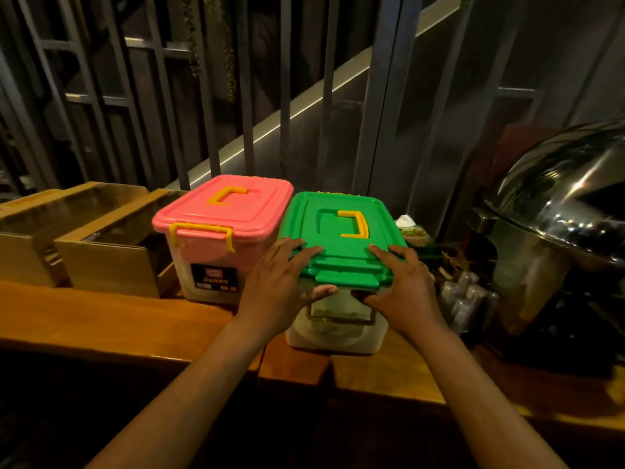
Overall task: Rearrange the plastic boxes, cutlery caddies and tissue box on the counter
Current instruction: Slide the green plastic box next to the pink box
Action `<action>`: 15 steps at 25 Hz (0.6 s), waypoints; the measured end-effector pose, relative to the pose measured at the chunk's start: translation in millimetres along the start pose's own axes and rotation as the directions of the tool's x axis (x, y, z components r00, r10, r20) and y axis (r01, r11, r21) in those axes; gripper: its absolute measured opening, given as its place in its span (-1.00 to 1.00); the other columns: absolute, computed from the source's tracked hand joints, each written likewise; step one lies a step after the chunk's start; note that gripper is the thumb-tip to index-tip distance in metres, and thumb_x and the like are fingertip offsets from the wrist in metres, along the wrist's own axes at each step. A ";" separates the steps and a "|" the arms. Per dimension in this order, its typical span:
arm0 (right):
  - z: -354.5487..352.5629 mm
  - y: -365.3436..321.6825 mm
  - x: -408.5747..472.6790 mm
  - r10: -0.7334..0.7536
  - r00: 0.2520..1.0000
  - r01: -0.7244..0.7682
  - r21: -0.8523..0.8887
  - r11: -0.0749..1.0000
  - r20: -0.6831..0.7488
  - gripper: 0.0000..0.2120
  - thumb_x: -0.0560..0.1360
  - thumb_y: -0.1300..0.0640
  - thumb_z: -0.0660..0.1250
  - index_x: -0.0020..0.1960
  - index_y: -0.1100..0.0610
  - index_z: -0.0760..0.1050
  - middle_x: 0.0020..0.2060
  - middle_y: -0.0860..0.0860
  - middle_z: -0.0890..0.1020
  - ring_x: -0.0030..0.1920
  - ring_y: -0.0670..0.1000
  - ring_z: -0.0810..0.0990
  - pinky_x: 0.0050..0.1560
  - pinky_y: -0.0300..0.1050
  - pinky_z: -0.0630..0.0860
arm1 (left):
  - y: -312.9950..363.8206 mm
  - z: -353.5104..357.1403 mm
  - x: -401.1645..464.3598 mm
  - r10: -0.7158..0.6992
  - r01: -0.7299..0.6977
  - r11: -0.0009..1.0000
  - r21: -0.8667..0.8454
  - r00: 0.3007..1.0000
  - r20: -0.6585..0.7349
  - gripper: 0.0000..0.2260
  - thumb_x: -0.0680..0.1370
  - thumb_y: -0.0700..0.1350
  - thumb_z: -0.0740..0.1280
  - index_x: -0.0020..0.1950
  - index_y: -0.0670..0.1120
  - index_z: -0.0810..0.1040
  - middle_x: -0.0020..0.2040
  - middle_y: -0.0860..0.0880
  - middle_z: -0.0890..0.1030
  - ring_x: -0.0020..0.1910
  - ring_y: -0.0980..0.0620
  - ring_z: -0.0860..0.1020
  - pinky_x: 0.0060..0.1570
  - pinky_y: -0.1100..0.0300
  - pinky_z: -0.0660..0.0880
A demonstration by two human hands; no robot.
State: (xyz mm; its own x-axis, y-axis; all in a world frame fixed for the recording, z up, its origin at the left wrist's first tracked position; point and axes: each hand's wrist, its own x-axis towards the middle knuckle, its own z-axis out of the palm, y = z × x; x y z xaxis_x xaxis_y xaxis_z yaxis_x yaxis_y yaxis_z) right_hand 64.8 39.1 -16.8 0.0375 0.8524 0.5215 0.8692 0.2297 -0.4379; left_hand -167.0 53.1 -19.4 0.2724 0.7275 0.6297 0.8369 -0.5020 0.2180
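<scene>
On the wooden counter [101, 319], a green-lidded box [341, 231] is gripped at its near edge.
It is clasped by the left hand [277, 286] and right hand [402, 289], beside a pink-lidded box [223, 211].

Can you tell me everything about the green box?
The green box has a bright green lid with a yellow handle lying flat on top, and a see-through, cloudy plastic body. It stands upright on the wooden counter, beside the pink box. The left hand and right hand grip its front edge.
</scene>
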 end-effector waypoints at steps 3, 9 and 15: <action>6.3 -4.0 9.6 0.015 1.000 -0.015 0.005 1.000 0.008 -0.20 0.23 -0.03 0.59 0.41 -0.14 0.35 0.38 0.01 0.32 0.35 0.16 0.30 0.32 0.08 0.33 | -12.1 4.2 9.5 0.002 -0.002 1.000 0.006 1.000 0.007 -0.34 0.39 0.44 0.18 0.37 0.10 0.42 0.33 -0.04 0.47 0.37 -0.06 0.37 0.36 0.00 0.34; 20.2 -6.5 28.0 0.036 0.999 -0.036 0.007 0.999 -0.008 -0.20 0.23 -0.03 0.59 0.40 -0.12 0.36 0.36 0.04 0.33 0.34 0.17 0.31 0.33 0.10 0.33 | -31.8 11.8 29.1 0.056 -0.059 0.996 0.064 0.998 0.042 -0.31 0.44 0.46 0.06 0.41 0.08 0.38 0.37 -0.06 0.45 0.39 -0.09 0.35 0.38 -0.03 0.27; 29.9 -6.0 47.3 0.072 0.997 -0.072 -0.001 0.997 -0.004 -0.22 0.24 -0.05 0.58 0.40 -0.12 0.35 0.36 0.03 0.33 0.33 0.17 0.31 0.31 0.15 0.37 | -52.4 -1.1 60.3 0.076 -0.111 0.990 0.093 0.946 0.316 -0.33 0.47 0.41 0.07 0.52 0.16 0.18 0.54 -0.01 0.25 0.53 -0.03 0.15 0.46 -0.19 -0.08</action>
State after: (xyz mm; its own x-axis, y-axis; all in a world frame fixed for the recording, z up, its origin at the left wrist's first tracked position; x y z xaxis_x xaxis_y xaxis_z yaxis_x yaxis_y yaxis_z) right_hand 46.6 92.1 -11.4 0.1020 0.8647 0.4918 0.8648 0.1673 -0.4735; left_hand -195.0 122.7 8.0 0.4717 0.7975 0.3762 0.8418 -0.5342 0.0768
